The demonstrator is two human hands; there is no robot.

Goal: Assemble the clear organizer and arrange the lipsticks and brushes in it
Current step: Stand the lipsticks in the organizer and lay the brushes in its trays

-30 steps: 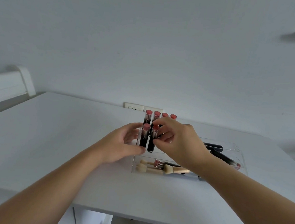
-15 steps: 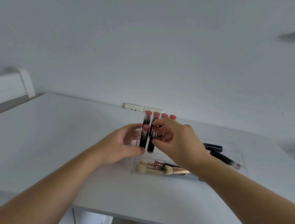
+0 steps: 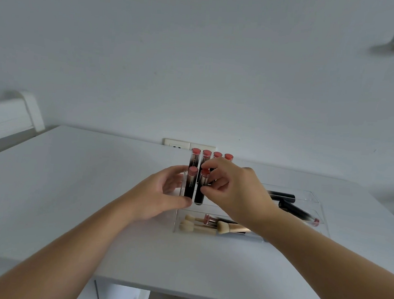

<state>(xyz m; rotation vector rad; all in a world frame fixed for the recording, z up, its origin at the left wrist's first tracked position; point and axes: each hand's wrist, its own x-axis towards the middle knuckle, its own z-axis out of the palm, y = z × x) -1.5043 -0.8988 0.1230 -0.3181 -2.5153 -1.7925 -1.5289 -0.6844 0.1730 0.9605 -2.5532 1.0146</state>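
**Six lipsticks upright, both hands at the front pair**

Six lipsticks stand on end at the left of the clear organizer [image 3: 314, 198], which sits on the white surface [image 3: 70, 186] near the wall. Four form the back row [image 3: 212, 155] and two the front row, all with pink caps up.

The right hand [image 3: 232, 192] pinches the front right lipstick [image 3: 201, 189]: its thumb presses the dark barrel partway down and a curled finger touches the cap. The left hand [image 3: 159, 196] curls round the organizer's left end, thumb against the lower part of the front left lipstick [image 3: 189, 184], fingers bent toward its far side; whether they grip the tube or the clear wall I cannot tell.

Several brushes [image 3: 211, 224] with pale heads lie flat in the organizer's nearest compartment, handles running right under the right wrist. Two more dark tubes [image 3: 297, 210] lie on their sides in the compartments at the right end, one ending in a pink cap.

A wall socket [image 3: 177, 144] shows just behind the back row.
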